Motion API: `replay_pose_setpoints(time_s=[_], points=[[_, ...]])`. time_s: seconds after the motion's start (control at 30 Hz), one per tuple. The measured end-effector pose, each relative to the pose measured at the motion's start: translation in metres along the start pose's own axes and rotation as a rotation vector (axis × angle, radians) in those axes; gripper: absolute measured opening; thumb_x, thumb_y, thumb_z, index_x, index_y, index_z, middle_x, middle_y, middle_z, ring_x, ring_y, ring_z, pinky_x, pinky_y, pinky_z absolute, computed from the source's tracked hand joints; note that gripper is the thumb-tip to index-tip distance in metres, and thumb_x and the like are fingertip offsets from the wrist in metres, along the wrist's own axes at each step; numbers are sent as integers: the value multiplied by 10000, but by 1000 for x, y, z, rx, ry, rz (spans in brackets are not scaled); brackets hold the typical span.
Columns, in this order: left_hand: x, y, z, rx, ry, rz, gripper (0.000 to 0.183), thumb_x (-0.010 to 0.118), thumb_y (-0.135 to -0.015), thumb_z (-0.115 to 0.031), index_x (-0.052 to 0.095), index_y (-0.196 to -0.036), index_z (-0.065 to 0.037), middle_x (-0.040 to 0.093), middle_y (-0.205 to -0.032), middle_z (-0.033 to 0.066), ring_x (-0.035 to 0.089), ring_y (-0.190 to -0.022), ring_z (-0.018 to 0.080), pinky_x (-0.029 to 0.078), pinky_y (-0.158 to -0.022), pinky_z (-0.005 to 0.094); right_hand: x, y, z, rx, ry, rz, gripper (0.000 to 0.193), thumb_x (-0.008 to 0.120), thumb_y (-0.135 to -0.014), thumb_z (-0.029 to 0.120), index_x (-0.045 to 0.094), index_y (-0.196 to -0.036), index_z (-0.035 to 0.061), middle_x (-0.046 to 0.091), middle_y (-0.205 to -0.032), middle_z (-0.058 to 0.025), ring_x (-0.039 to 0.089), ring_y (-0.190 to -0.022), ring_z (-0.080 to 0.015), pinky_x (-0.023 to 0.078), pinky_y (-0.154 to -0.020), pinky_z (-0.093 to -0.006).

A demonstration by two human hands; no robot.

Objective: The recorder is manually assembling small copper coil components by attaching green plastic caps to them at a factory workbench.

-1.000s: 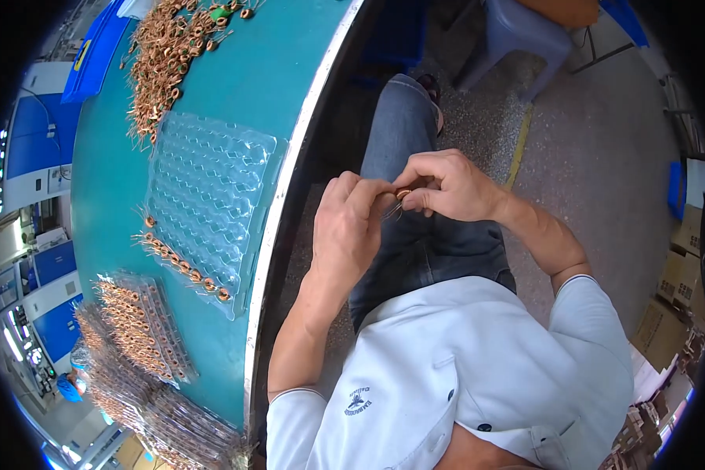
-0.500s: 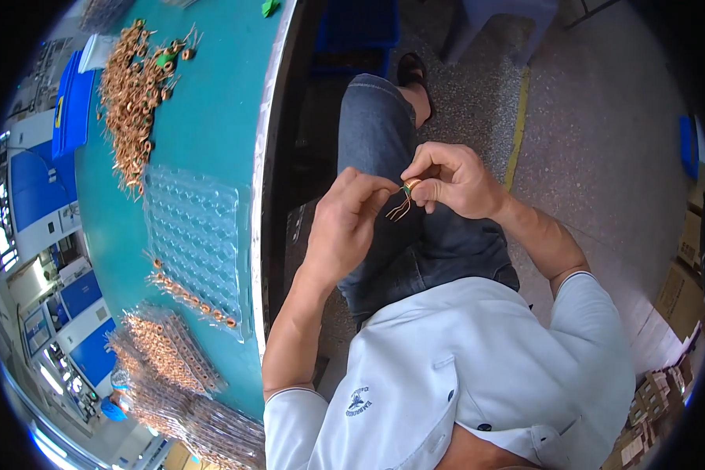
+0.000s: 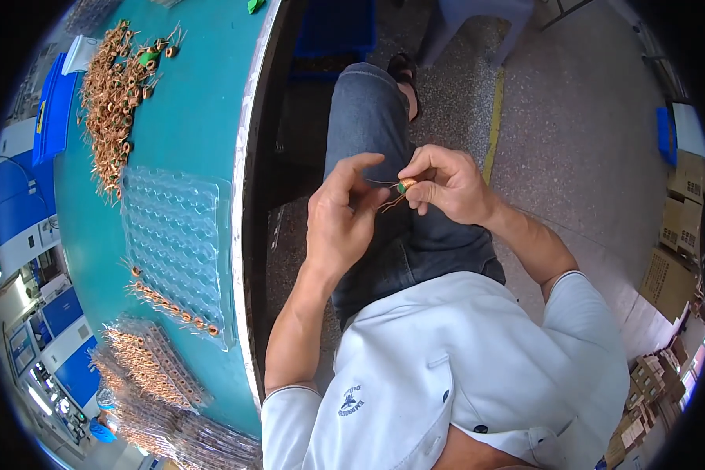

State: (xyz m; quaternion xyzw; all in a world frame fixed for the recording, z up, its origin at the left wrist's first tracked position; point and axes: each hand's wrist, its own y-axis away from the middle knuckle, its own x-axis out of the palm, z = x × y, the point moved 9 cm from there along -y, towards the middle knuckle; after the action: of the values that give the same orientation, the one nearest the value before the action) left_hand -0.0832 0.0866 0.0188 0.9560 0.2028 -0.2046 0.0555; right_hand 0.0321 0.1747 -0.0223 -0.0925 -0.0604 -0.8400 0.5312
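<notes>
The right hand (image 3: 446,184) pinches a small copper coil (image 3: 406,186) between thumb and fingertips, held above the person's lap, clear of the counter (image 3: 204,102). The coil shows a green core, and thin copper wire leads (image 3: 389,202) trail from it toward the left hand (image 3: 343,215). The left hand is partly closed, thumb and forefinger pressed on one lead just beside the coil (whether it touches the coil itself cannot be told). On the teal counter to the person's left lies a clear plastic tray (image 3: 176,235), with one row of coils (image 3: 172,304) along its near edge. A loose pile of coils (image 3: 113,94) sits beyond the tray. Filled trays (image 3: 149,368) are stacked nearer the person.
</notes>
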Motion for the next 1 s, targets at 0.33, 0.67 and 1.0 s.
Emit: replay_pose_setpoints(time_s=[0.33,0.67,1.0], points=[[-37,34,-18,323,-209,-268,412,788,-706,6,667,-1088,-89,615,-1022,81,591,-904,255,492,-783,358,24,-2,5,-79,191,-95,237,666,-913,170,660,-1080,1,683,-818,-61,643,-637,-93,531,-548,-207],[-42,46,-11,439,-131,-276,256,781,-689,27,736,-915,-87,645,-985,69,600,-819,230,490,-660,314,43,-3,12,-94,376,8,274,712,-867,221,674,-1023,-1,689,-769,-58,648,-618,-91,521,-520,-196],[-26,33,3,114,131,-121,103,739,-768,35,732,-830,-47,660,-775,65,600,-702,146,467,-625,269,45,4,32,-270,601,50,287,790,-796,200,653,-944,-5,671,-775,-83,663,-676,-150,528,-583,-259]])
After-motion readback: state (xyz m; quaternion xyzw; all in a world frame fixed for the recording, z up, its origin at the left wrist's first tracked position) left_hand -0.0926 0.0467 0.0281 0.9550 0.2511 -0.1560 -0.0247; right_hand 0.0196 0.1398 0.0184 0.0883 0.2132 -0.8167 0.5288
